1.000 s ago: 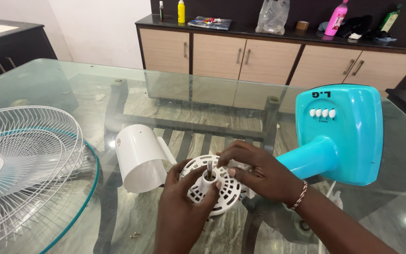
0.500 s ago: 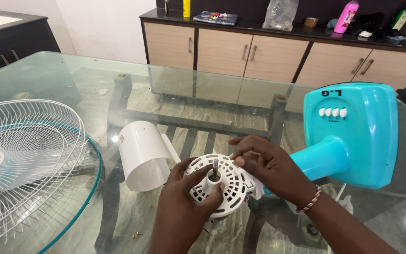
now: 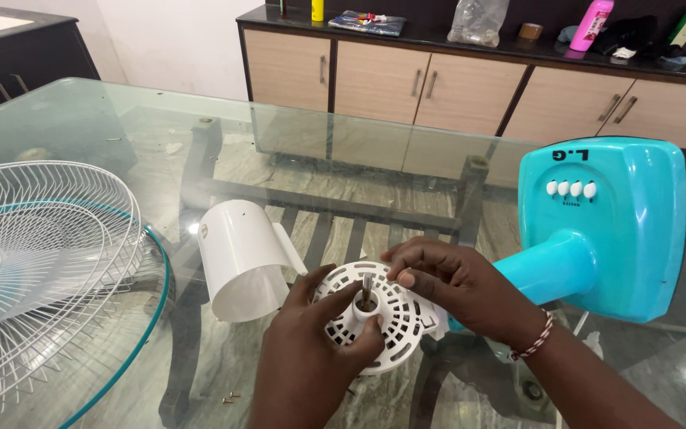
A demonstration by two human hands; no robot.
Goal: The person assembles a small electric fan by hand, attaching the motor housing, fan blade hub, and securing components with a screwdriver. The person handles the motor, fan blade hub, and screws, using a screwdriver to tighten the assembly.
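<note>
A: What lies at the far left of the glass worktop [image 3: 406, 151]?

B: A white wire fan guard [image 3: 37, 262] with a teal rim lies flat there, running past the left edge of the view. Just right of it, a white curved motor cover [image 3: 240, 258] rests on its side, its open end facing the camera. A few small brass screws [image 3: 229, 396] lie on the glass below it.

A: And the hands?

B: The left hand [image 3: 307, 361] comes up from the bottom edge. Its grip is closed on the white vented motor housing [image 3: 383, 318], thumb and fingers wrapped over the left rim and the central hub. A metal shaft [image 3: 367, 291] stands up from that hub.

A: Where does the housing sit?

B: Near the front middle of the worktop, just beside the motor cover and between the two hands; whether it touches the glass cannot be told.

A: The right hand?

B: The right hand [image 3: 458, 286], with a red and white thread at the wrist, curls over the housing's upper right rim, fingertips pinched together against the plastic. Whether anything small sits between them cannot be told.

A: Further right?

B: A teal fan base [image 3: 601, 226] with a row of white buttons lies tipped, its neck pointing toward the housing.
</note>
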